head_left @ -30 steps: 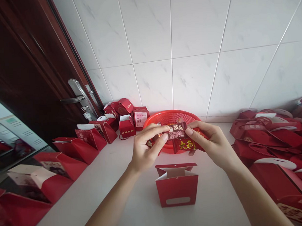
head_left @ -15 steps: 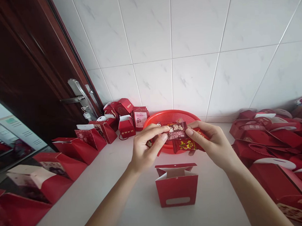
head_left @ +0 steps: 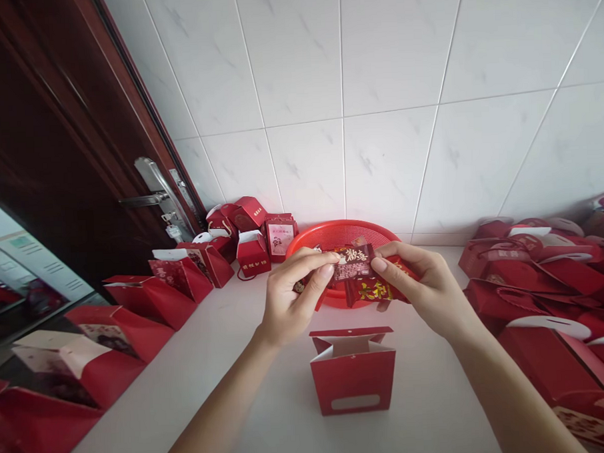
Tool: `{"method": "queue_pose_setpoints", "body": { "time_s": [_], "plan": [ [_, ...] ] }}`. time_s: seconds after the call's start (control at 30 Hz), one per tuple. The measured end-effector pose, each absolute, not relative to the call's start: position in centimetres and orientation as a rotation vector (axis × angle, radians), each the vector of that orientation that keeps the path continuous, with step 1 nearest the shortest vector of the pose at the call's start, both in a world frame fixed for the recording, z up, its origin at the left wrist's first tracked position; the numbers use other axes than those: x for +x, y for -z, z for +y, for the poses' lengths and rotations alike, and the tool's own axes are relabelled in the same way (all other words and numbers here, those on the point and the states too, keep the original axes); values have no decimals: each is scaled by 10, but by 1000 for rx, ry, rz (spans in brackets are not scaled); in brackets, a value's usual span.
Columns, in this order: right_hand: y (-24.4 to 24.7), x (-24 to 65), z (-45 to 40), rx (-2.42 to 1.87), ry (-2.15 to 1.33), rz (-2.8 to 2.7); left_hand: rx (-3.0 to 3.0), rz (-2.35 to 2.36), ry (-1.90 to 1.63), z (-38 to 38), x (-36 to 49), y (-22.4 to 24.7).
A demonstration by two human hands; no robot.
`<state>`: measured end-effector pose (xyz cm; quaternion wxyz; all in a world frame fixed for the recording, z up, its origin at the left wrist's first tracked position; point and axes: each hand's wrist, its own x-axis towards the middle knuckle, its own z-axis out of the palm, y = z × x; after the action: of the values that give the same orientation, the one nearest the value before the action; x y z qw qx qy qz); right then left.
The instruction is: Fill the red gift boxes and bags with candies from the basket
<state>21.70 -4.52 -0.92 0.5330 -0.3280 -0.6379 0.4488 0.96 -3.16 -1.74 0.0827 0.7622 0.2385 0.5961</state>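
Note:
Over the front of a red mesh basket (head_left: 327, 233), my left hand (head_left: 295, 292) pinches the left side of a small dark red packet (head_left: 353, 263) with white characters. My right hand (head_left: 418, 281) grips that packet's right end between thumb and fingers. Just below it, a red packet with gold characters (head_left: 375, 291) also lies in or against my right hand. Nearer to me, a red paper box (head_left: 355, 381) stands upright on the white table with its top open. Most of the basket's contents are hidden behind my hands.
Red boxes (head_left: 155, 293) stand in a row along the table's left edge, with more (head_left: 253, 252) at the back left. Many red boxes (head_left: 553, 369) are piled on the right. A tiled wall (head_left: 394, 156) rises behind; a dark door (head_left: 67, 116) is at the left.

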Motion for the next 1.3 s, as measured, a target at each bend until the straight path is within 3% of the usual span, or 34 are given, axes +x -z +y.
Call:
{"method": "queue_pose_setpoints", "body": {
  "time_s": [1.3],
  "plan": [
    [9,217,-45,-733,-1092,-1506,2335,701,-1827,-35,11,16]
  ]
}}
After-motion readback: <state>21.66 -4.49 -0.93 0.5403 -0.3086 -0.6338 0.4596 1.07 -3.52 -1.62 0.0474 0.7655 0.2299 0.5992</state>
